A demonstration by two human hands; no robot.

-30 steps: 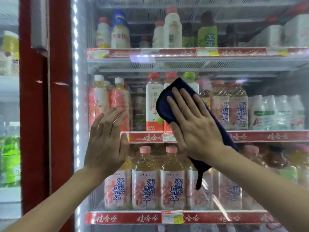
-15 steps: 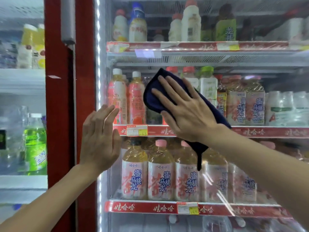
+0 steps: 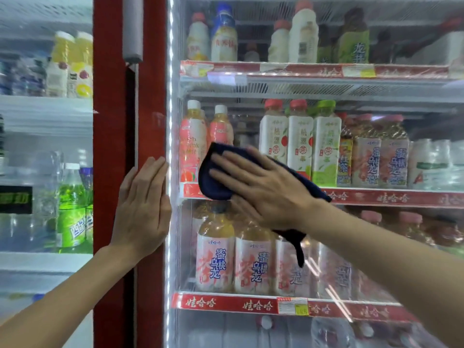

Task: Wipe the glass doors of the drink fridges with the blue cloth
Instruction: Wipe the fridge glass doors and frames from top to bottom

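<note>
The blue cloth [image 3: 216, 177] is pressed flat against the glass door [image 3: 326, 151] by the right hand [image 3: 266, 187], fingers spread, its grip released, at the middle shelf's left end. The left hand [image 3: 143, 209], open-palmed, is laid on the red door frame [image 3: 150, 96].
</note>
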